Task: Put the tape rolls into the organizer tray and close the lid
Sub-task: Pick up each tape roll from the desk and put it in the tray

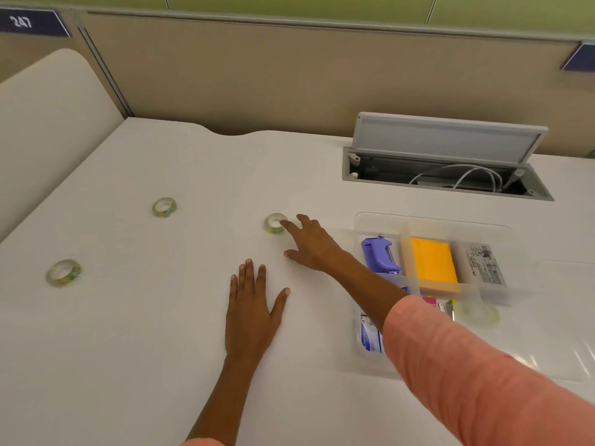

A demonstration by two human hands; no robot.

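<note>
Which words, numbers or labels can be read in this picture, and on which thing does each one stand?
"247": white digits on the dark blue sign on the partition, top left.
White label in the organizer tray: printed text and a barcode, too small and blurred to read.
Blue and white packet at the tray's near end: print too blurred to read.
Blue sign at the right edge: no text visible.

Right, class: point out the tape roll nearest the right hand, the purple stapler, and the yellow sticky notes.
Nearest tape roll (276,223), head view: on its top rim.
Purple stapler (379,253), head view: on its body, in the tray.
Yellow sticky notes (432,263), head view: on the pad's top face.
</note>
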